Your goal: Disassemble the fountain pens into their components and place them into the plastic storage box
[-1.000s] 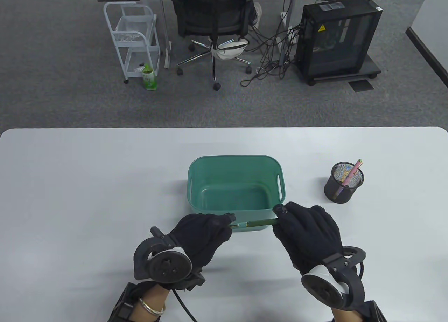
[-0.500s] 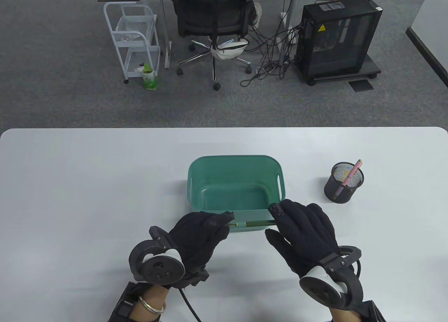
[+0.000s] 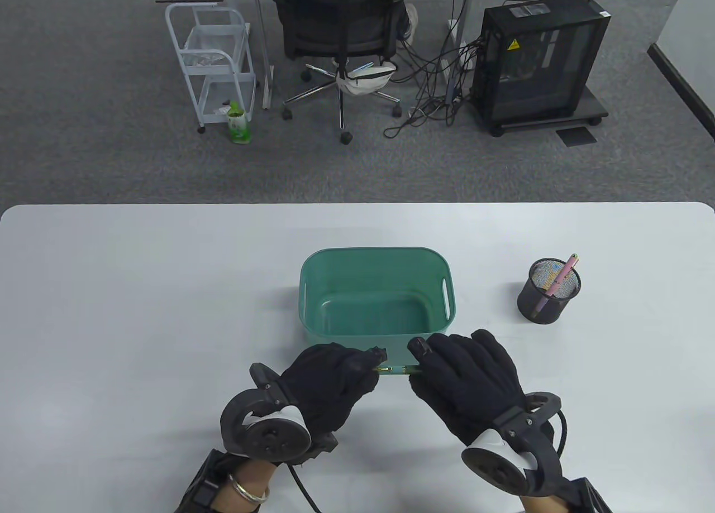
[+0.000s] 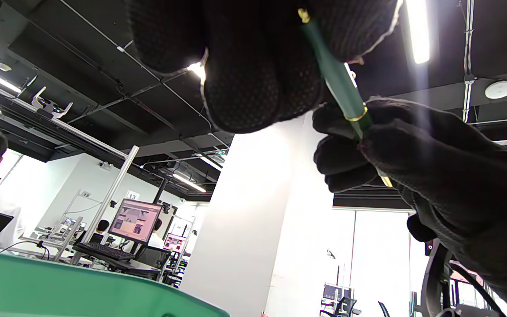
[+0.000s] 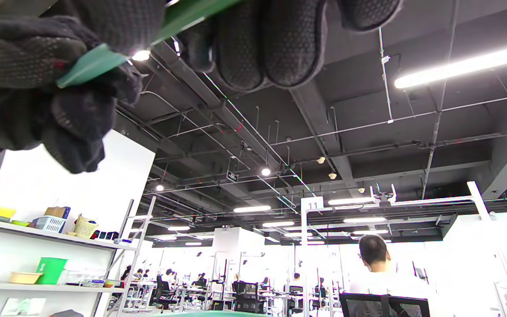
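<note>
Here the green pen [image 3: 397, 369] is held level between two gloved hands just in front of the near wall of the green box [image 3: 309, 289], above the bench [image 3: 111, 289]. The left hand [image 3: 329, 376] has its fingers curled round one end, and the right hand [image 3: 463, 376] is wrapped round the other, so that only a short stretch of green barrel with a gold ring shows between them; in the left wrist view the ring sits right at the edge of the right hand's fingers [image 4: 350, 145]. The step in hand appears to be the first separation, either pulling off the cap or unscrewing the barrel at the ring; which of the two cannot be told from here. The next move probably calls for a firm hold on one side and a straight pull or a twist on the other, kept in line with the pen so that the thin joint is not bent. The box looks empty, and its rim lies just beyond the knuckles, so a freed part needs only a short lift forward over the near wall. To the right, well apart, a mesh cup [image 3: 548, 292] holds a pink pen [image 3: 565, 275]. There is open bench on both sides for the elbows to spread.
</note>
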Tool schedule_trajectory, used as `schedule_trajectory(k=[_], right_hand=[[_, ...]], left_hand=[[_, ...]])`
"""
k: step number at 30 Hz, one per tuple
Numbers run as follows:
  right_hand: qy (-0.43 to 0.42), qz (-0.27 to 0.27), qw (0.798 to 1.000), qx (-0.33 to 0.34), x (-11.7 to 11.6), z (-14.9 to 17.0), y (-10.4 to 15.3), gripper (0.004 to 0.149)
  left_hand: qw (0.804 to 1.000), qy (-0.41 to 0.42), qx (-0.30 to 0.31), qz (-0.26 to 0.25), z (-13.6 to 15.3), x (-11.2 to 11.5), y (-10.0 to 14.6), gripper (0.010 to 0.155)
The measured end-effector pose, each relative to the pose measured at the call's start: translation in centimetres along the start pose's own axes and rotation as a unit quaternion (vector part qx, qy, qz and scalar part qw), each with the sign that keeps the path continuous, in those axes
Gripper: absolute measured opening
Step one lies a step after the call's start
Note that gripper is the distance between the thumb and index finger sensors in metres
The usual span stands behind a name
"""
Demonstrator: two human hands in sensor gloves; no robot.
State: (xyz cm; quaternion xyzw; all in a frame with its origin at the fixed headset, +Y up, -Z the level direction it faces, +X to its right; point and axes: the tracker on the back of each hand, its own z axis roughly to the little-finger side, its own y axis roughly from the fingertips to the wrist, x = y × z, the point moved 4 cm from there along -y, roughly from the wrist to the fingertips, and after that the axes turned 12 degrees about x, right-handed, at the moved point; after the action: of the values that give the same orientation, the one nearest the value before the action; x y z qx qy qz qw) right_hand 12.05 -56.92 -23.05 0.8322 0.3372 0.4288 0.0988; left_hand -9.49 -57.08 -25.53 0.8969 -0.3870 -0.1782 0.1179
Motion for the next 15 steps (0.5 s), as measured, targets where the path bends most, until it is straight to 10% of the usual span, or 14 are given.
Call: schedule_trajectory(k=[15], right_hand=[[-0.012, -0.013, 1.000, 0.004, -0.29, -0.01, -0.07, 0.042]], left_hand=[[1.000, -0.004, -0.005, 0.012, 0.06, 0.29, -0.03, 0.042]])
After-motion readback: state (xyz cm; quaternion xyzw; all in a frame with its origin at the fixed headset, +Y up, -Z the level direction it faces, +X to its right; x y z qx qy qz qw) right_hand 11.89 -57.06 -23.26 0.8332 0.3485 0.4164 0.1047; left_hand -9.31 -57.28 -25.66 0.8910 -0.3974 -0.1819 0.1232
